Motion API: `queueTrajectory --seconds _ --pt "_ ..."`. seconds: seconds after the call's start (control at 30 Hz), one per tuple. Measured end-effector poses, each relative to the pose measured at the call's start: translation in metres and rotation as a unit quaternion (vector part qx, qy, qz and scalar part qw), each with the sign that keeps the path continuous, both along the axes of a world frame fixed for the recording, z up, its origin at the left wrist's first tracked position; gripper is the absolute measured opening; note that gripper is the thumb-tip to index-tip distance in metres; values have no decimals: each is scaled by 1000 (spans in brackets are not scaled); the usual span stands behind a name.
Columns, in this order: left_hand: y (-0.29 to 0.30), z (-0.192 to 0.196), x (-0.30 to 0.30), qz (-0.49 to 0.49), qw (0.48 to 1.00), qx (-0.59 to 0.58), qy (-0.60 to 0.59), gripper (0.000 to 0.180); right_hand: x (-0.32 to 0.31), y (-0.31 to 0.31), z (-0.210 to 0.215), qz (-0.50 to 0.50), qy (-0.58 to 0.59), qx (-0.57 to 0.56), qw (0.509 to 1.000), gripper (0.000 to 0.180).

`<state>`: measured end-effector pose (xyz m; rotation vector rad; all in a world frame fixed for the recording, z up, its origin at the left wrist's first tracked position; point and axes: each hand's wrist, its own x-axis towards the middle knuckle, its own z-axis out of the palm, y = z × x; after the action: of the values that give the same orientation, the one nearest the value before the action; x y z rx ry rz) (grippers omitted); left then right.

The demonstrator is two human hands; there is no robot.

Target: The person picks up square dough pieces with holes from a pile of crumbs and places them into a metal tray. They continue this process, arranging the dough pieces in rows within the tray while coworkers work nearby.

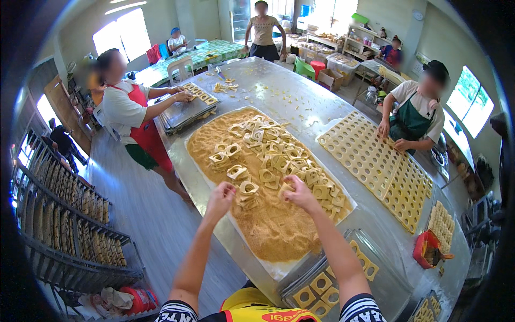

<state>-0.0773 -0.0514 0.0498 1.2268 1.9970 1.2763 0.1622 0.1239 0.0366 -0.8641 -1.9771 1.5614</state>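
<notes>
My left hand hovers over the near left edge of a sheet of brown crumbs, its fingers pinched together; whether anything is between them is too small to make out. Right beside it stands a small stack of pale square dough pieces with round holes. My right hand is closed on a pale dough piece, partly hidden by the fingers. Beyond both hands, a large heap of similar holed squares lies loosely across the crumbs.
Near my right forearm are metal trays holding holed dough squares. At right a co-worker in a green apron touches a big perforated dough sheet; a red container sits nearby. At left a co-worker in a red apron handles a tray.
</notes>
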Motion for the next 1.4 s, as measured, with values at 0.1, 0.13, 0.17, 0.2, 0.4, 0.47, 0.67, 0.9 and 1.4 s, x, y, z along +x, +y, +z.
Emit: queueTrajectory --seconds 0.1,0.13,0.17,0.2,0.4,0.47,0.67,0.9,1.4 --pt "42 10 -39 14 980 101 169 11 -55 -9 9 -5 -23 291 956 41" --pt "54 10 -48 14 966 141 218 11 -70 -16 18 18 -47 286 957 42" --pt "66 17 -49 2 965 138 223 12 -85 -20 23 41 -70 282 956 43" --pt "74 18 -49 -44 965 95 239 13 -99 -23 19 84 -131 337 929 44" --pt "85 -27 -45 -116 950 25 289 15 -98 -74 -15 151 -202 543 801 41" --pt "79 -24 -43 -92 967 13 238 15 -92 -70 -4 170 -151 462 857 37" --pt "57 -1 -1 -1 965 166 203 18 -88 15 -52 11 -106 314 943 31" --pt "-14 3 85 -4 981 139 135 14 -88 34 -100 -35 -246 340 907 27" --pt "-47 -37 172 -51 981 64 174 26 78 -59 -34 28 -114 295 948 30"
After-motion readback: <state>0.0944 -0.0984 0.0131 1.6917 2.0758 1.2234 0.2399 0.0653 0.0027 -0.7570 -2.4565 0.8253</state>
